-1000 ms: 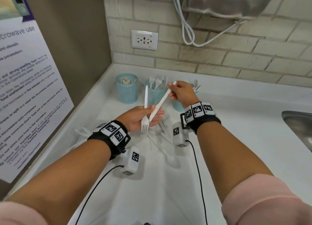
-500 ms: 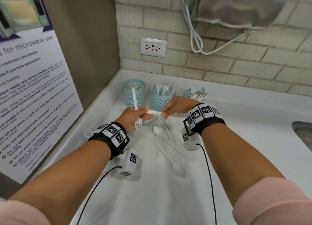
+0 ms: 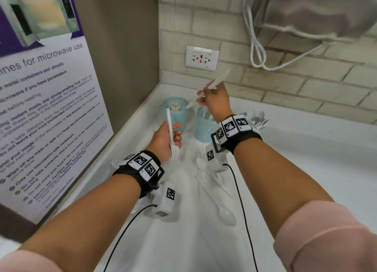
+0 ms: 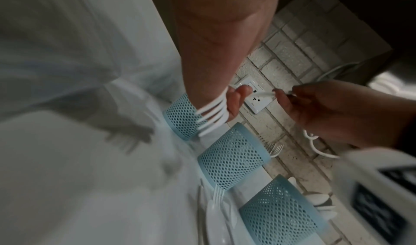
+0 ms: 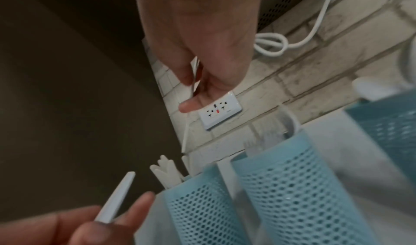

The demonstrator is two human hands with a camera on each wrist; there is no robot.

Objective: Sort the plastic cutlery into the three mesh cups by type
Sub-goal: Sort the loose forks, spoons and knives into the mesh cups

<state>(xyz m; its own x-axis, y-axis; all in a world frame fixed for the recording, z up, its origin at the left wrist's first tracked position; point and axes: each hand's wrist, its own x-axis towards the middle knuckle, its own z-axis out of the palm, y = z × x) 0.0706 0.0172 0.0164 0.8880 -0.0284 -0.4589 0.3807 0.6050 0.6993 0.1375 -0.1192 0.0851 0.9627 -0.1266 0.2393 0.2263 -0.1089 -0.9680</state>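
White countertop (image 3: 306,169) beneath me: my right hand (image 3: 216,102) pinches a white plastic knife (image 3: 218,80) above the pale-blue mesh cups (image 3: 205,128); my left hand (image 3: 165,141) grips a white plastic fork (image 3: 172,141), tines down.

Three pale blue mesh cups stand in a row along the back of the white counter (image 3: 306,169): left cup (image 3: 175,116), middle cup (image 3: 205,128), right cup (image 4: 281,213). White plastic spoons (image 3: 224,213) lie on the counter before the middle cup. A white wall socket (image 3: 202,58) sits on the wall behind the cups.
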